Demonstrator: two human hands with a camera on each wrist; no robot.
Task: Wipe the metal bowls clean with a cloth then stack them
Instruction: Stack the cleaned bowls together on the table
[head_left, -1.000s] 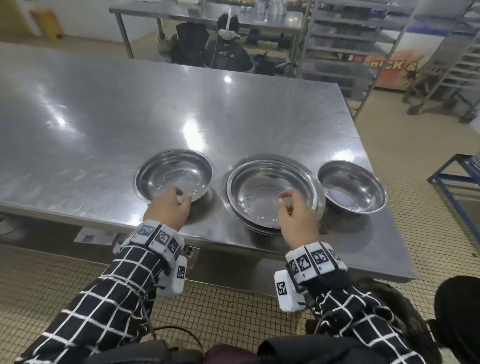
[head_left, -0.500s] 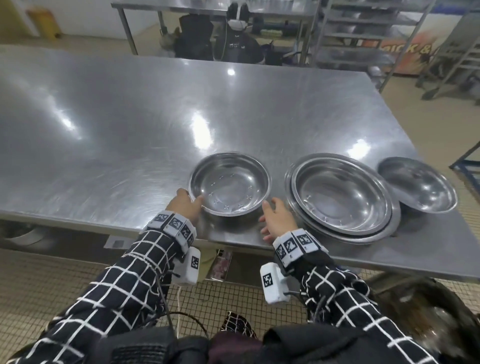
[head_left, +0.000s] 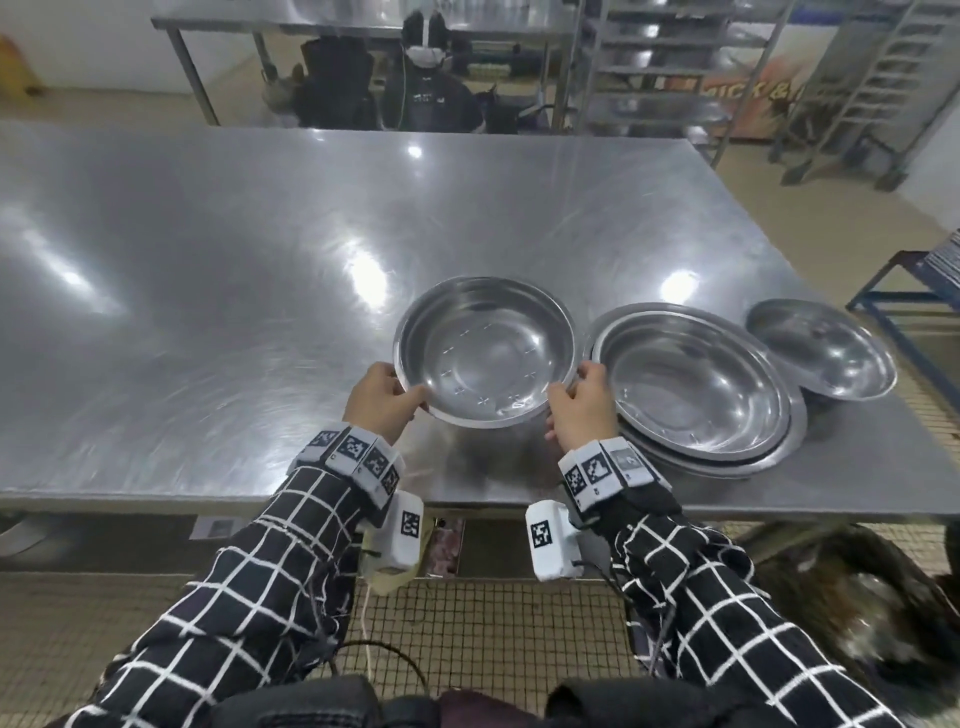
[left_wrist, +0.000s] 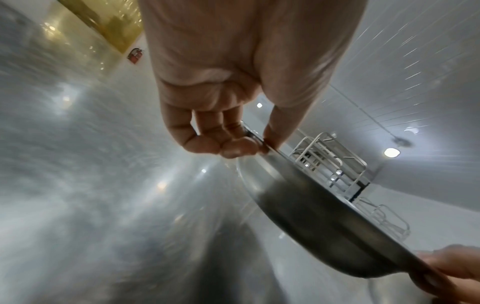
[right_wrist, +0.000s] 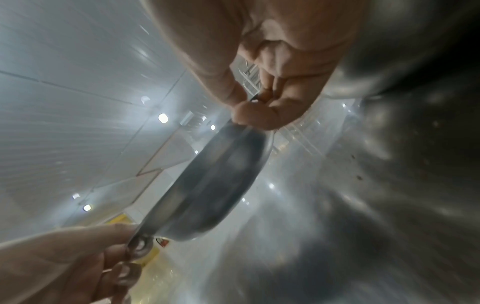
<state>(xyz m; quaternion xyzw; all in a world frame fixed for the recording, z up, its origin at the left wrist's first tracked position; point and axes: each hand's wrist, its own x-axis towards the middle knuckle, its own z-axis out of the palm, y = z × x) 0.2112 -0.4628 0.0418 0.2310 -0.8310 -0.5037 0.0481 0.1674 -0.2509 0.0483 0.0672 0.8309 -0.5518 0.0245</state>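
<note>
I hold a round metal bowl (head_left: 485, 353) just above the steel table (head_left: 208, 270), tilted toward me. My left hand (head_left: 382, 402) pinches its left rim, thumb on top and fingers underneath, as the left wrist view shows on the bowl (left_wrist: 324, 222). My right hand (head_left: 582, 410) pinches the right rim in the same way; in the right wrist view it grips the rim of the bowl (right_wrist: 215, 185). To the right rests a stack of larger bowls (head_left: 696, 389), and past it a smaller bowl (head_left: 823, 356) near the table's corner. No cloth is in view.
The table's right edge (head_left: 831, 270) runs close beside the small bowl. Wire racks (head_left: 649, 78) and a second steel table (head_left: 363, 21) stand behind, with a seated person (head_left: 428, 93) between them. A blue metal frame (head_left: 904, 291) stands on the tiled floor at right.
My right hand left the stacked bowls and came to the left bowl. Both hands took that bowl by its rim and lifted it off the table, shifting it right toward the stack.
</note>
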